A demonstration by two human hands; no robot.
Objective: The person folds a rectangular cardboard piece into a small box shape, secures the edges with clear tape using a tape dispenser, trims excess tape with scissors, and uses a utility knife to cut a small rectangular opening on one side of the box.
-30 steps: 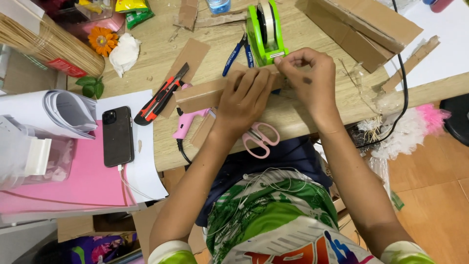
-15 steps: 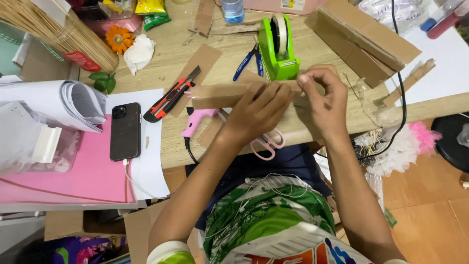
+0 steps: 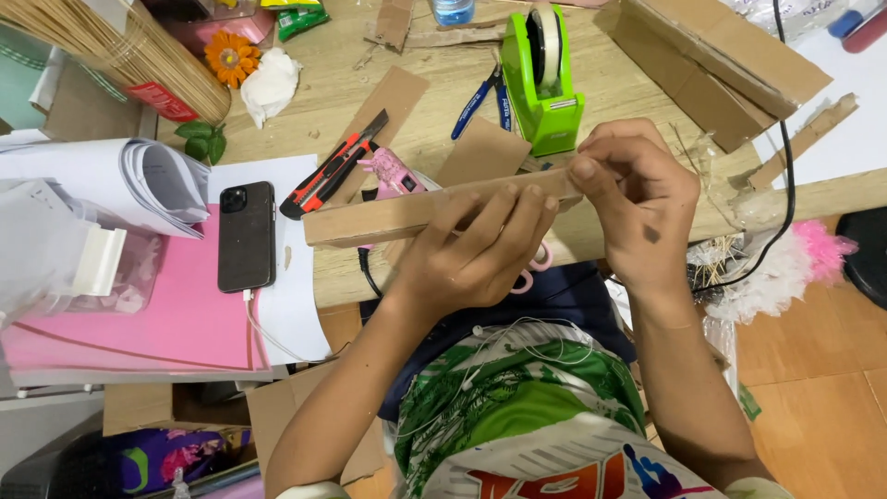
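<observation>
Left hand (image 3: 471, 254) closed in a grip around a long brown cardboard strip (image 3: 388, 214); right hand (image 3: 637, 199) pinching its near end; green tape dispenser (image 3: 547, 79) just beyond; pink scissors (image 3: 534, 266) beneath.

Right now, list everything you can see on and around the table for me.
cardboard strip: 1, brown, held in both hands
tape dispenser: 1, green, behind the strip
knife: 1, red and black, left of centre
glue gun: 1, pink, behind the strip
pliers: 1, blue-handled, left of the dispenser
phone: 1, black, on white paper
pink sheet: 1, far left
flower: 1, orange, top left
left hand: under the strip
right hand: pinching the strip's end
</observation>
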